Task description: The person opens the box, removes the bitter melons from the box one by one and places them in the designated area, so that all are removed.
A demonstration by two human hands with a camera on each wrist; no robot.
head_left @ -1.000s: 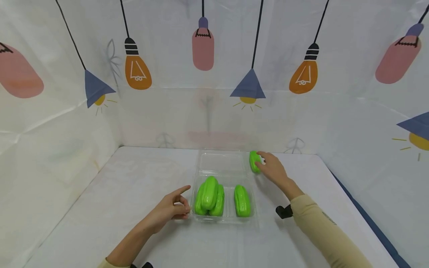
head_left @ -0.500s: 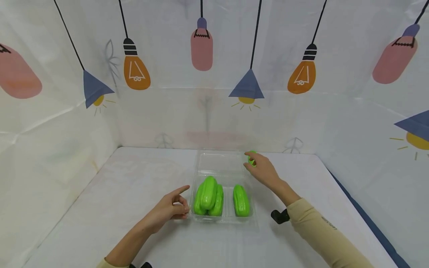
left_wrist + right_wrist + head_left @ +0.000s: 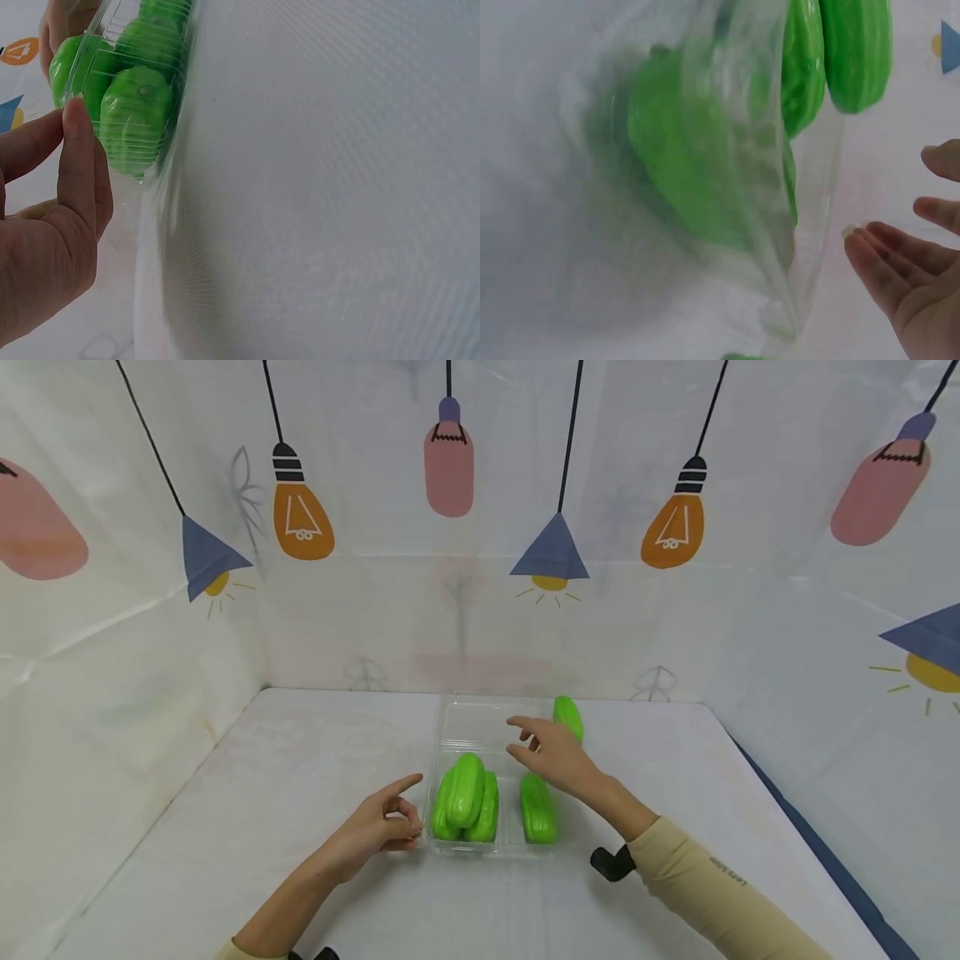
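Note:
A clear plastic container (image 3: 491, 843) lies open on the table with its lid (image 3: 476, 724) folded back. Glossy, ridged green vegetables like long peppers lie inside: a piled group (image 3: 467, 793) at the left and a single one (image 3: 537, 814) at the right. My left hand (image 3: 378, 822) pinches the container's left rim between thumb and finger, as the left wrist view shows. Over the lid's right side hovers my right hand (image 3: 558, 756), fingers spread and nothing between them. Beyond it another green pepper-like vegetable (image 3: 567, 714) lies beside the lid, partly hidden by the hand.
A white cloth-like wall (image 3: 360, 618) printed with lamps rises behind and beside the white table (image 3: 315, 768). A black wrist-camera mount (image 3: 612, 863) sticks out from the right sleeve (image 3: 705, 885).
My right hand has let go of the green vegetable at the back right and moved left and nearer, over the lid. My left hand stays at the container's rim.

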